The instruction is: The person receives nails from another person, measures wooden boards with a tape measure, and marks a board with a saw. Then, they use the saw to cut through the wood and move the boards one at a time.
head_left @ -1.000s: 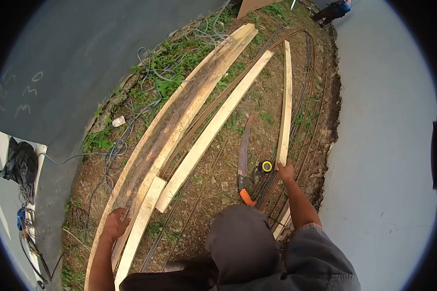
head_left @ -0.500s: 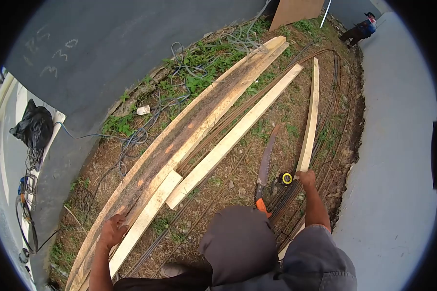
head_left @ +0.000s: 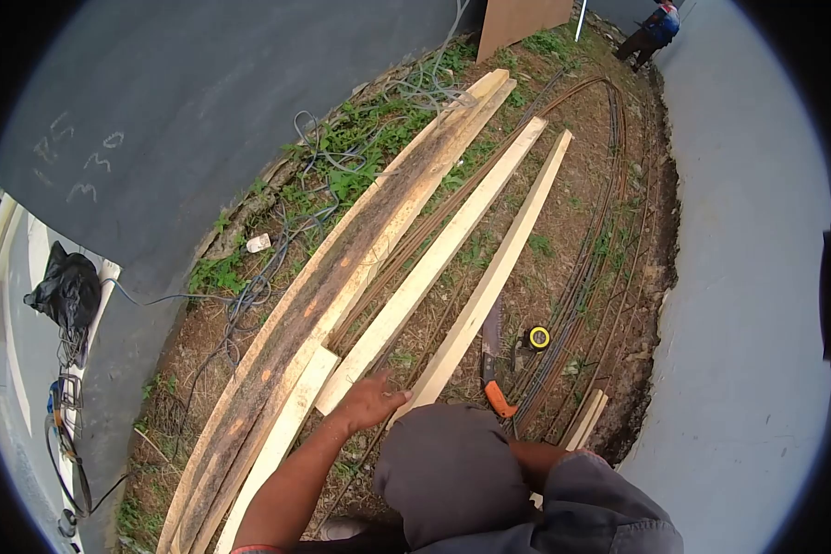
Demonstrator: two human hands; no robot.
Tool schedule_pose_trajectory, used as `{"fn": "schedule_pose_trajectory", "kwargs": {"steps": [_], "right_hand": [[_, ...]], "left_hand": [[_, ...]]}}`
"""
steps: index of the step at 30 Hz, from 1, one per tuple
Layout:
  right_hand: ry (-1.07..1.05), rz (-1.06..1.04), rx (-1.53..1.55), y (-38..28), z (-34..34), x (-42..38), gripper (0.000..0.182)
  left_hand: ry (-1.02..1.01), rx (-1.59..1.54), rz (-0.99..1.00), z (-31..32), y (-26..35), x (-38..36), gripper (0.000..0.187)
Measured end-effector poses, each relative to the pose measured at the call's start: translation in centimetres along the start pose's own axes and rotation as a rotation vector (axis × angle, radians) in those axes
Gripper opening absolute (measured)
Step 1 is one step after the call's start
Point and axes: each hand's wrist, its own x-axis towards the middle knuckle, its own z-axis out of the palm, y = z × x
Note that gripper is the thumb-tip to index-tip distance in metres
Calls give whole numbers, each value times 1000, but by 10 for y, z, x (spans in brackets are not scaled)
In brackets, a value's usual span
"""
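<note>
My left hand [head_left: 369,403] is at the centre left, fingers apart, its thumb reaching toward the near end of a long pale wooden strip [head_left: 494,282]. Whether it touches the strip is unclear. My right hand is hidden behind the knee, with only the forearm [head_left: 537,462] showing. Beside the strip lies a second pale strip [head_left: 443,258], with a thick rough-edged board [head_left: 319,286] farther left. A short piece [head_left: 282,434] rests along that board. The strip partly covers a saw [head_left: 499,397] with an orange handle, and a yellow and black tape measure [head_left: 536,339] sits right of it.
Long thin rods [head_left: 609,185] curve along the right. Tangled cable [head_left: 258,277] lies in the grass at the left. Walls [head_left: 739,231] flank the strip of ground. A person [head_left: 651,35] stands at the far end. Short wood pieces [head_left: 586,420] lie at the lower right.
The right-hand strip has moved left, across the saw. My left hand has left the rough board and moved right. My right hand has gone from beside the tape measure to behind the knee.
</note>
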Motion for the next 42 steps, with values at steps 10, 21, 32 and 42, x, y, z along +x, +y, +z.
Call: {"fn": "schedule_pose_trajectory", "kwargs": {"steps": [10, 21, 32, 42], "right_hand": [[2, 27, -391, 2, 6, 4, 31], [657, -732, -1291, -74, -20, 9, 74], [532, -502, -52, -112, -29, 46, 67], [309, -474, 349, -123, -33, 85, 49]], "left_hand": [[39, -39, 26, 47, -58, 18, 86], [236, 215, -130, 24, -69, -31, 67], [-73, -53, -113, 0, -86, -47, 67], [-162, 285, -127, -14, -141, -121, 75]]}}
